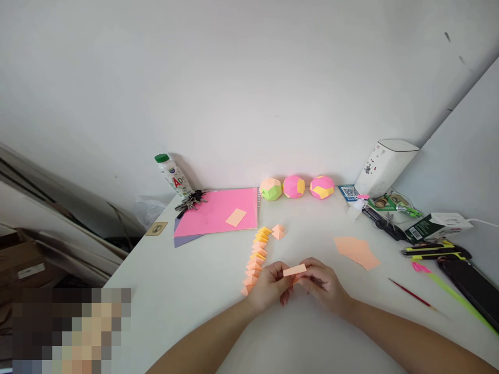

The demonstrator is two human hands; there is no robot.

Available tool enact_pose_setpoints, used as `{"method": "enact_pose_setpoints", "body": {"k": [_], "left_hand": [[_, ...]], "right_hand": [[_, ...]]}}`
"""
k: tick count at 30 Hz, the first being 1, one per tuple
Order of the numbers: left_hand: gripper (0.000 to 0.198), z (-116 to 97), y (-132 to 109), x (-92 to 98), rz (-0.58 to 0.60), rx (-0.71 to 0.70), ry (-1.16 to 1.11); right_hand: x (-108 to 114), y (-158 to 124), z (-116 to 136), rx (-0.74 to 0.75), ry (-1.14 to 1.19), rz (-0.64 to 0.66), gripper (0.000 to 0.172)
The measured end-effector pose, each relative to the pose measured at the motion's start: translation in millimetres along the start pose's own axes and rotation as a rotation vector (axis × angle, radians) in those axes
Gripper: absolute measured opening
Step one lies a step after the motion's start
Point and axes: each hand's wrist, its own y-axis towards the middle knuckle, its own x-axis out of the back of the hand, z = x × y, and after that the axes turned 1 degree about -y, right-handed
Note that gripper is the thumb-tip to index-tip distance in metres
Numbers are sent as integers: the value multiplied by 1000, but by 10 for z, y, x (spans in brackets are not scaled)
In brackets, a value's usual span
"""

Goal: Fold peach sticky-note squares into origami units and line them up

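- Toward the back left of your table [163,291], a white plastic bottle [172,176] with a green cap shows the letters "AD", the A in red.
- At the back right, a blue card [349,192] carries a QR code; a white-and-green box [436,226] has a barcode, its print too small to read.
- Between your hands, near the front of the table, is a narrow folded strip [294,270] of peach paper.
- Your left hand [271,286] pinches the strip's left end, fingers curled; your right hand [326,286] pinches its right end, fingers bent inward.
- Just beyond your left hand runs a row of pointed, folded paper pieces [254,265], peach and yellow-orange; one peach piece [278,231] sits apart.
- Beyond your right hand lie flat, overlapping peach papers [356,252].
- Along the wall sit three faceted balls: peach-and-green [271,189], then two pink-and-yellow [293,186].
- Farther left, a smooth pink sheet [214,213] bears a peach rectangle [236,217] and metal keys [189,202].
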Motion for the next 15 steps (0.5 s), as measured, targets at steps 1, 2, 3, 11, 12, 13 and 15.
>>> {"method": "enact_pose_setpoints", "body": {"k": [1,2,3,11,12,13,15], "left_hand": [[36,-8,1,-4,-2,9,11],[37,-14,3,-7,-3,18,21],[38,-20,4,-11,-1,26,29],[43,-46,-27,-38,56,-1,84],[41,-46,-31,-39,74,-3,86],[40,-44,-33,-39,83,-1,91],[40,-35,-31,-40,77,6,103]], "right_hand": [[1,1,2,-8,3,-2,14],[1,2,3,-13,6,-5,14],[-1,4,4,-22,10,-7,14],[-4,14,59,-202,47,-81,16],[-3,15,71,-227,58,-82,18],[-2,16,82,-252,70,-82,20],[-2,16,94,-290,95,-84,22]]}}
